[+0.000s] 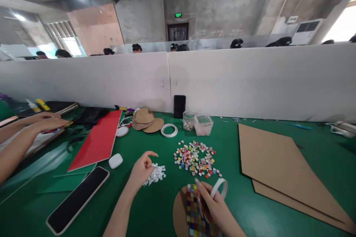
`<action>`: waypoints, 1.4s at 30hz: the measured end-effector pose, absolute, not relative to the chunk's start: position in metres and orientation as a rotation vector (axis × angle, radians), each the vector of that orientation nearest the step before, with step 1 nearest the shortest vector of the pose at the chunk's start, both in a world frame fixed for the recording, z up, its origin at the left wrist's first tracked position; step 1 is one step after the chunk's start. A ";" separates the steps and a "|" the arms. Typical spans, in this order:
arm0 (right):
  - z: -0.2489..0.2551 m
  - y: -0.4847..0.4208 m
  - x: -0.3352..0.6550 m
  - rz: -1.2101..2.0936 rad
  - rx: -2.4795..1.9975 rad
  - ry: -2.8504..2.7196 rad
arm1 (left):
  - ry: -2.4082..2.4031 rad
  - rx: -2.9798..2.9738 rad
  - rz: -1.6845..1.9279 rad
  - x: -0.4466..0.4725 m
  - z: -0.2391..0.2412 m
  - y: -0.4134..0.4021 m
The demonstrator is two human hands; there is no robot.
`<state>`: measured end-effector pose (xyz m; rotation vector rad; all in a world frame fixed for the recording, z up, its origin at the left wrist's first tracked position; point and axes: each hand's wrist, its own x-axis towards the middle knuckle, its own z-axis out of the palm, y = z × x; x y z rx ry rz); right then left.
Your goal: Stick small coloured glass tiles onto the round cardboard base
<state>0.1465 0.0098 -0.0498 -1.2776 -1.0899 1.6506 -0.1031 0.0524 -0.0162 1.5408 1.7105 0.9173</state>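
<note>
My left hand [142, 169] hovers at a small pile of white paper-like bits [156, 174], its index finger stretched out and the others curled. I see nothing held in it. My right hand [213, 202] is closed around a narrow roll of white tape [224, 189], with its fingertips down at a sheet of small coloured mosaic tiles [191, 207]. That sheet lies on a round cardboard disc [179, 211], partly covered by my right hand. Beyond it, loose coloured tiles [194, 157] are scattered on the green table.
Left lie a phone [78, 200], a white case [115, 160] and a red board [97, 140]. Another person's hands [47, 120] work at far left. Behind are cardboard discs [154, 125], a white ring [169, 130], clear boxes [203, 124] and an upright phone [179, 106]. Cardboard sheets [272, 155] lie right.
</note>
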 end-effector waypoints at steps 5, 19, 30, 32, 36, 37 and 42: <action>-0.051 0.010 0.148 1.696 -1.279 -1.076 | 1.716 1.547 0.841 -0.102 -0.014 0.050; -0.058 0.010 0.146 1.693 -1.255 -1.100 | 1.718 1.438 0.945 -0.098 -0.015 0.051; -0.050 0.009 0.147 1.643 -1.276 -1.144 | 1.713 1.351 0.901 -0.095 -0.009 0.052; -0.050 0.009 0.146 1.638 -1.286 -1.130 | 1.735 1.369 0.930 -0.095 -0.009 0.052; -0.051 0.009 0.146 1.642 -1.282 -1.131 | 1.677 1.405 1.016 -0.096 -0.013 0.052; -0.052 0.009 0.146 1.644 -1.275 -1.138 | 1.659 1.413 1.027 -0.096 -0.015 0.052; -0.055 0.009 0.146 1.660 -1.252 -1.154 | 1.613 1.429 1.032 -0.094 -0.018 0.053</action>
